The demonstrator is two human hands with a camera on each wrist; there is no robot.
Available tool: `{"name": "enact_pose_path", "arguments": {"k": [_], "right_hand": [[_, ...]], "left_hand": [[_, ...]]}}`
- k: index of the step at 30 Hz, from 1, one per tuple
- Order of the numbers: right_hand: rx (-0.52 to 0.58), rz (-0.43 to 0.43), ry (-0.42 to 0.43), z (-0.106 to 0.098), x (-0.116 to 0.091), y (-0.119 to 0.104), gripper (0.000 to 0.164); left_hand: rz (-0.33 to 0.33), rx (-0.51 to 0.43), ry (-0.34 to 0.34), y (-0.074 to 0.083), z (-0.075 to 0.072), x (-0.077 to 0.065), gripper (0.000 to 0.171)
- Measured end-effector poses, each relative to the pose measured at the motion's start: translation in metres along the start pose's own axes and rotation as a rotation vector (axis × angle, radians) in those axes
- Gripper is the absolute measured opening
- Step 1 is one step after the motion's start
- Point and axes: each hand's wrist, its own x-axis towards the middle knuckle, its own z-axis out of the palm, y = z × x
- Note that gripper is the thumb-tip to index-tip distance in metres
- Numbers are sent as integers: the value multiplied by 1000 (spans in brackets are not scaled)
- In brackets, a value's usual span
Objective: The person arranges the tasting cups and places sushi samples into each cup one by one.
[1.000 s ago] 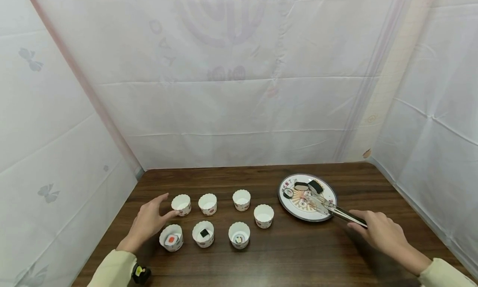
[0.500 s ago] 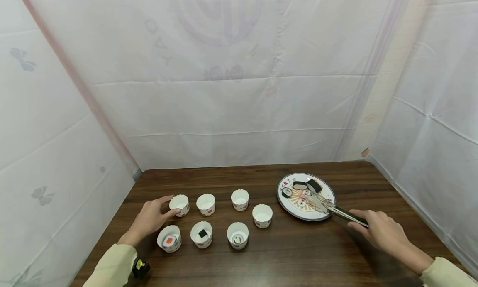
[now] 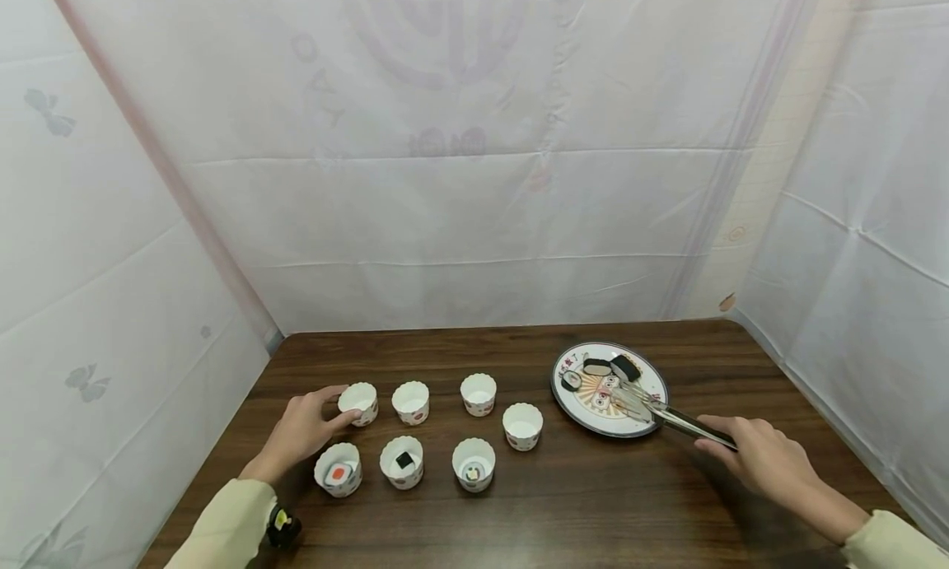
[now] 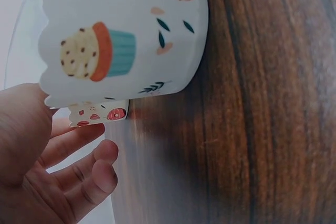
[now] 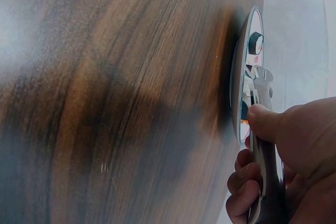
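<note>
My left hand point(image 3: 300, 427) holds the back-left paper baking cup point(image 3: 359, 401), thumb at its near side and index finger at its far rim. In the left wrist view, a cupcake-printed cup point(image 4: 152, 40) stands large in front, partly hiding the held one. My right hand point(image 3: 759, 460) grips metal tongs point(image 3: 685, 425) with dark handles; their tips lie over the white patterned plate point(image 3: 604, 426). On that plate are a round sushi roll point(image 3: 571, 380), a dark-wrapped sushi piece point(image 3: 597, 367) and another point(image 3: 625, 367) near the tong tips.
Several more paper cups stand in two rows. Front ones hold an orange-topped sushi piece point(image 3: 338, 473), a black-topped piece point(image 3: 404, 460) and a small round roll point(image 3: 473, 472). The dark wooden table point(image 3: 578, 511) ends at a white curtain point(image 3: 474, 207).
My left hand has moved slightly forward and right, closing its thumb and index finger onto the back-left cup. The right hand and tongs stay nearly still over the plate.
</note>
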Motion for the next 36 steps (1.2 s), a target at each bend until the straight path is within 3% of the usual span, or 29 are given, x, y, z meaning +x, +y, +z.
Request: {"name": "enact_pose_path", "arguments": {"k": [20, 36], "right_hand": [[-47, -48, -45, -15, 6, -2, 46], [-104, -141, -7, -37, 21, -13, 39]], "left_hand": [[-34, -1, -32, 3, -2, 1, 60], [-43, -3, -45, 4, -3, 1, 60]]}}
